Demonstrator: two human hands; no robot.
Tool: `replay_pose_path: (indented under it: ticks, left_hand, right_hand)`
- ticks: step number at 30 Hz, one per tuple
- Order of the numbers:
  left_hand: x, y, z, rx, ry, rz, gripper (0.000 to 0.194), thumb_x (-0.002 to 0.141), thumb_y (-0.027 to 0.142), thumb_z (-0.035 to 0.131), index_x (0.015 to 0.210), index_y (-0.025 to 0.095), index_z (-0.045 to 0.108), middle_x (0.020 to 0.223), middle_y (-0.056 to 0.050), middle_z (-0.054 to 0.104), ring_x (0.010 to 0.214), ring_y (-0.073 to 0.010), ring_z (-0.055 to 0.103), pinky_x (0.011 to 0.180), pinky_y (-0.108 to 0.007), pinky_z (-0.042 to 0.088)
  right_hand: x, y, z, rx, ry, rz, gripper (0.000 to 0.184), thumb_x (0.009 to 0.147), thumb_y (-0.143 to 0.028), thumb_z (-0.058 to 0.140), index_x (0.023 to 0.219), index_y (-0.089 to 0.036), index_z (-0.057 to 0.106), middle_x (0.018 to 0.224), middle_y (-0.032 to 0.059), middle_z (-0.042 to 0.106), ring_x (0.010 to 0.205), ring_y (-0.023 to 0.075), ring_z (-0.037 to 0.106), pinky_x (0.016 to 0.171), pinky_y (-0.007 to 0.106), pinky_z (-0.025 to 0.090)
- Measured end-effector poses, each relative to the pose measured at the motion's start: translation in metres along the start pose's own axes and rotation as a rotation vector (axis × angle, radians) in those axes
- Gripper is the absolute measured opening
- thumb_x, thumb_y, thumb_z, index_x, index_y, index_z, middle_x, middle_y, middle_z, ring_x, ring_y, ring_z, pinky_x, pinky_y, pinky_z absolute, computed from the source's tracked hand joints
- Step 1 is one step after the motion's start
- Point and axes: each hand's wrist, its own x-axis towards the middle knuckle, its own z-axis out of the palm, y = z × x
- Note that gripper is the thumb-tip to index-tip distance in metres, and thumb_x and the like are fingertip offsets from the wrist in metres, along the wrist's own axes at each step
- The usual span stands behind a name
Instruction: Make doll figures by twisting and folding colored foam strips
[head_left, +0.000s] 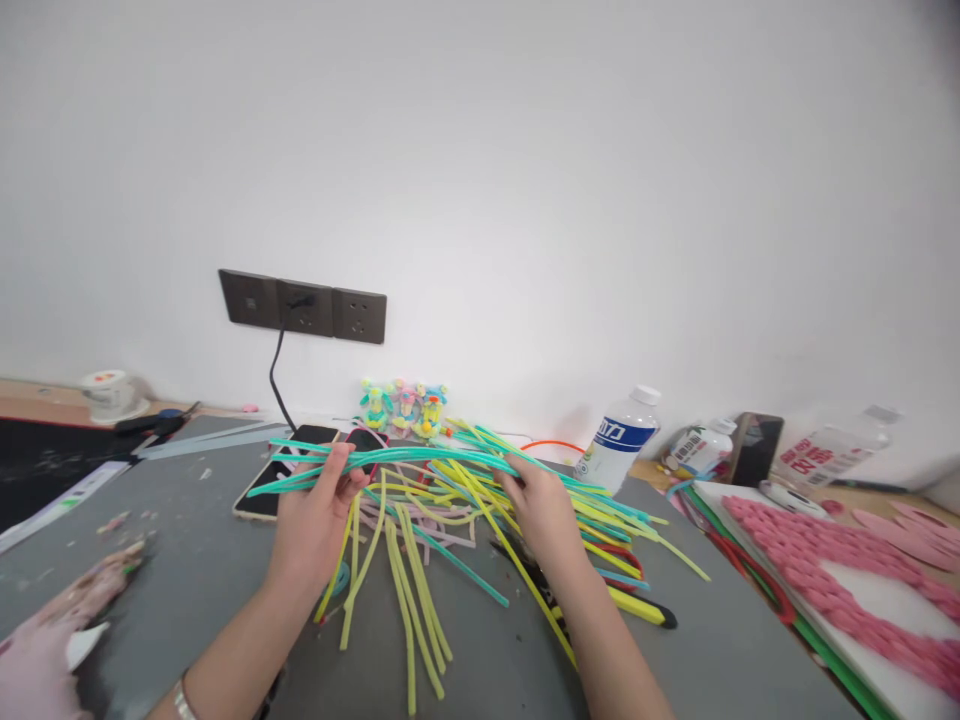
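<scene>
A bundle of turquoise pipe cleaners [427, 455] stretches across in front of me, raised over the pile. My left hand [311, 530] is closed round it, with the loose ends sticking out past the fingers on the left. Farther right, my right hand [544, 505] pinches the same bundle, its fingertips partly hidden. Beneath both hands spreads a heap of yellow pipe cleaners [409, 600], mixed with turquoise and lilac pipe cleaners [450, 530]. A yellow-handled cutter [637, 606] lies beside my right forearm, and dark scissors-like tools are partly covered there.
Small pipe-cleaner figures [405, 408] stand against the wall. Two phones [259, 490] lie behind my left hand. A water bottle [621, 435] stands back right. Pink braided work [810, 550] rests on a board at right. A black cable [275, 375] hangs from the socket.
</scene>
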Motion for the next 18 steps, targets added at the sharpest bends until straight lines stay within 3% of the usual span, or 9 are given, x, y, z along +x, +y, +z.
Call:
replay_pose_path:
  ticks: [4, 8, 11, 14, 16, 18]
  left_hand:
    - [0.000, 0.003, 0.000, -0.026, 0.003, -0.097, 0.011, 0.075, 0.015, 0.079, 0.070, 0.012, 0.070, 0.065, 0.002, 0.065, 0.056, -0.0074, 0.062, 0.052, -0.015, 0.058]
    - [0.002, 0.006, -0.004, -0.076, -0.197, -0.139, 0.024, 0.067, 0.032, 0.085, 0.074, 0.015, 0.069, 0.064, 0.005, 0.058, 0.053, -0.0059, 0.051, 0.038, -0.013, 0.044]
    - [0.002, 0.001, -0.006, 0.038, -0.227, -0.098, 0.033, 0.060, 0.040, 0.089, 0.071, 0.015, 0.069, 0.077, 0.003, 0.063, 0.065, -0.0070, 0.055, 0.052, -0.015, 0.049]
    - [-0.002, -0.004, -0.005, 0.181, -0.311, -0.177, 0.040, 0.067, 0.047, 0.083, 0.057, 0.014, 0.062, 0.077, -0.001, 0.064, 0.080, -0.0130, 0.060, 0.068, -0.020, 0.051]
    - [-0.004, -0.004, -0.004, 0.170, -0.395, -0.279, 0.048, 0.074, 0.050, 0.077, 0.051, 0.016, 0.053, 0.064, 0.000, 0.058, 0.073, -0.0144, 0.060, 0.069, -0.024, 0.051]
    - [-0.004, 0.000, -0.003, 0.066, -0.423, -0.336, 0.050, 0.081, 0.046, 0.073, 0.050, 0.017, 0.045, 0.049, 0.005, 0.042, 0.055, -0.0108, 0.052, 0.060, -0.024, 0.049]
  right_hand:
    - [0.001, 0.002, -0.003, 0.091, -0.020, -0.060, 0.028, 0.095, -0.033, 0.044, 0.070, -0.022, 0.050, 0.059, 0.0004, 0.052, 0.055, 0.0173, 0.045, 0.056, 0.027, 0.029]
    - [-0.006, -0.015, 0.002, 0.128, -0.261, -0.234, 0.027, 0.097, -0.030, 0.044, 0.072, -0.021, 0.049, 0.062, -0.0013, 0.052, 0.057, 0.0158, 0.046, 0.055, 0.025, 0.028]
    - [-0.015, -0.032, 0.009, 0.116, -0.383, -0.323, 0.024, 0.097, -0.028, 0.049, 0.074, -0.021, 0.052, 0.064, -0.0013, 0.054, 0.058, 0.0152, 0.047, 0.055, 0.024, 0.028]
    - [-0.020, -0.043, 0.014, 0.133, -0.433, -0.388, 0.020, 0.094, -0.024, 0.053, 0.075, -0.021, 0.056, 0.066, -0.0014, 0.055, 0.060, 0.0143, 0.048, 0.056, 0.023, 0.028]
    - [-0.020, -0.043, 0.012, 0.157, -0.448, -0.366, 0.014, 0.092, -0.022, 0.057, 0.078, -0.021, 0.059, 0.065, -0.0028, 0.054, 0.058, 0.0129, 0.046, 0.056, 0.023, 0.027]
    - [-0.016, -0.036, 0.007, 0.179, -0.452, -0.297, 0.003, 0.088, -0.021, 0.061, 0.085, -0.022, 0.063, 0.062, -0.0050, 0.051, 0.055, 0.0119, 0.045, 0.055, 0.022, 0.027]
